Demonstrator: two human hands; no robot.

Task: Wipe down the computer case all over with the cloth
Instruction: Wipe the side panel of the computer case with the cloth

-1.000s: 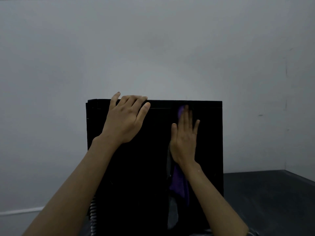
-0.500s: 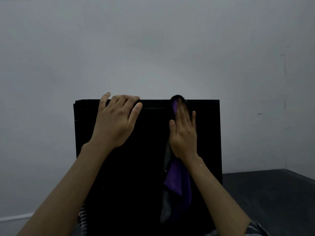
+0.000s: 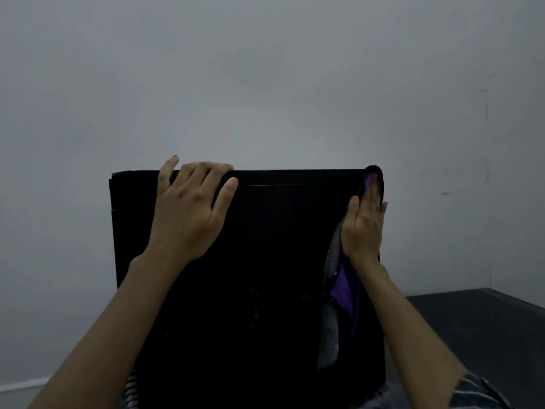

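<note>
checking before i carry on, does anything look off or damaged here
Nothing stands out. The computer case looks intact, the left hand grips its top edge, and the right hand presses the cloth flat near the top right corner. The cloth's loose end just hangs down the panel.

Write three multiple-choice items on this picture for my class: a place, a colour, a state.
1. Where on the computer case does the right hand press the cloth?
A. bottom left corner
B. top right corner
C. its middle
2. Which colours show on the cloth?
A. red and white
B. green and yellow
C. purple and grey
3. How is the left hand placed?
A. fingers curled over the case's top edge
B. hanging free
C. flat on the floor
Key: 1 B, fingertips reach that corner; 2 C, both hang below the wrist; 3 A, fingers hook the edge.
</note>
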